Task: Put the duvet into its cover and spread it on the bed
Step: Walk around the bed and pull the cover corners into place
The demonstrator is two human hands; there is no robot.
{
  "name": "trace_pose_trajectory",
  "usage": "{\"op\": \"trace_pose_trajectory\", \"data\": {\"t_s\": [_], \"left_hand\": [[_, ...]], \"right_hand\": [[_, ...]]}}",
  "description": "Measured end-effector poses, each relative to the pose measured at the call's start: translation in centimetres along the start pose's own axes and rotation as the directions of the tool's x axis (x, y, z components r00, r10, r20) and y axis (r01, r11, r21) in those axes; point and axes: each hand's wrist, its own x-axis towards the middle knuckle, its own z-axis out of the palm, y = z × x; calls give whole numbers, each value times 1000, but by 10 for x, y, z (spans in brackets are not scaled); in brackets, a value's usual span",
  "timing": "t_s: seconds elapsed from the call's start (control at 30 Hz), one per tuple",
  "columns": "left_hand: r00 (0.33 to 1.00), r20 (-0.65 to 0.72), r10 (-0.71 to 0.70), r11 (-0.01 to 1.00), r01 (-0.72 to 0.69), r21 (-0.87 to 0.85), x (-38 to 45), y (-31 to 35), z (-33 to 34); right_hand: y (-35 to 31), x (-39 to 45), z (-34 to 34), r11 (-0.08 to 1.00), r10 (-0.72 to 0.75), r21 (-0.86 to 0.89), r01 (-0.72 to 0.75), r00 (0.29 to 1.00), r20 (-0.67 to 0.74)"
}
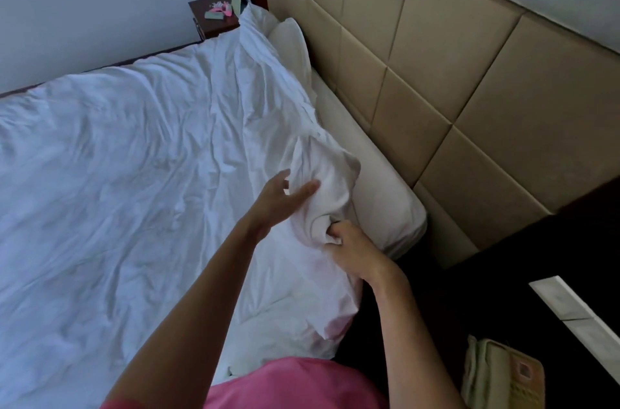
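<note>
A white, creased duvet cover (127, 173) lies across the bed and reaches nearly to the headboard. Its near corner (322, 173) is bunched up and raised off the bed. My right hand (349, 242) grips that bunched fabric from below, fingers curled into it. My left hand (285, 195) has its fingers straight and lies against the left side of the raised bunch. Whether the duvet is inside the cover cannot be told. The bare mattress edge (379, 194) shows to the right of the cover.
A padded beige headboard (453, 73) runs along the right. A white pillow (292, 39) leans at its far end. A dark nightstand (209, 17) with small items stands beyond. A beige telephone (500, 375) sits on dark furniture at my lower right.
</note>
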Motion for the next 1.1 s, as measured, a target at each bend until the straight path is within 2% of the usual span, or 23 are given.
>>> {"op": "trace_pose_trajectory", "data": {"t_s": [0.1, 0.17, 0.2, 0.27, 0.33, 0.37, 0.43, 0.5, 0.57, 0.6, 0.63, 0.7, 0.73, 0.77, 0.8, 0.87, 0.93, 1.0, 1.07, 1.1], "left_hand": [[999, 16, 34, 984, -36, 175, 12, -4, 5], [997, -21, 71, 966, -64, 251, 18, -3, 8], [998, -27, 54, 978, -47, 203, 17, -1, 9], [999, -32, 12, 1000, -11, 7, 11, 7, 10], [997, -44, 59, 991, -64, -120, 2, 13, 12], [993, -24, 120, 987, -121, -105, -4, 16, 16], [958, 129, 257, 966, -259, 3, -17, 18, 26], [889, 342, 305, 933, -351, 81, -30, 18, 28], [817, 521, 246, 943, -326, 66, -32, 16, 18], [797, 562, 222, 957, -287, 29, -32, 16, 12], [822, 528, 213, 970, -244, -12, -32, 16, 7], [944, 274, 183, 983, -168, -75, -22, 13, 3], [977, 138, 163, 986, -155, -69, -16, 10, 6], [986, 93, 137, 990, -134, -36, -10, 10, 13], [985, 148, 85, 996, -87, 12, -5, 10, 25], [937, 349, 13, 993, -53, 106, 1, 18, 66], [867, 484, 116, 981, -176, 78, 0, 32, 130], [785, 569, 247, 952, -305, 7, -9, 54, 202], [711, 652, 265, 937, -348, -1, -21, 74, 264], [677, 699, 231, 942, -335, 13, -27, 82, 287]], "right_hand": [[1, -3, 2, 999, -5, -45, 6, 1000, 17], [2, -2, 5, 1000, 3, -30, -5, 997, -75], [-1, -3, 5, 1000, 23, 5, -22, 991, -134], [-6, -4, 3, 976, 50, 218, 4, 969, -241], [-20, -9, -1, 829, 97, 556, 62, 963, -251], [-28, -9, -1, 730, 103, 679, 76, 970, -218], [-35, -5, 4, 649, 135, 752, 114, 956, -261], [-39, 2, 12, 638, 257, 748, 183, 865, -431], [-39, 7, 13, 669, 340, 704, 237, 745, -574], [-38, 8, 11, 726, 323, 637, 258, 690, -648], [-35, 10, 10, 773, 307, 581, 255, 650, -695], [-31, 13, 5, 821, 291, 515, 247, 596, -749], [-27, 13, 3, 832, 281, 498, 245, 589, -758], [-25, 11, -2, 835, 270, 488, 254, 583, -766], [-21, 6, -9, 836, 267, 481, 265, 568, -778], [-9, -11, -31, 853, 248, 430, 294, 498, -831], [12, -38, -60, 888, 244, 353, 295, 348, -905], [39, -71, -93, 910, 258, 289, 298, 139, -956], [66, -104, -123, 923, 289, 267, 276, -42, -957], [78, -118, -137, 926, 308, 271, 264, -108, -945]]}}
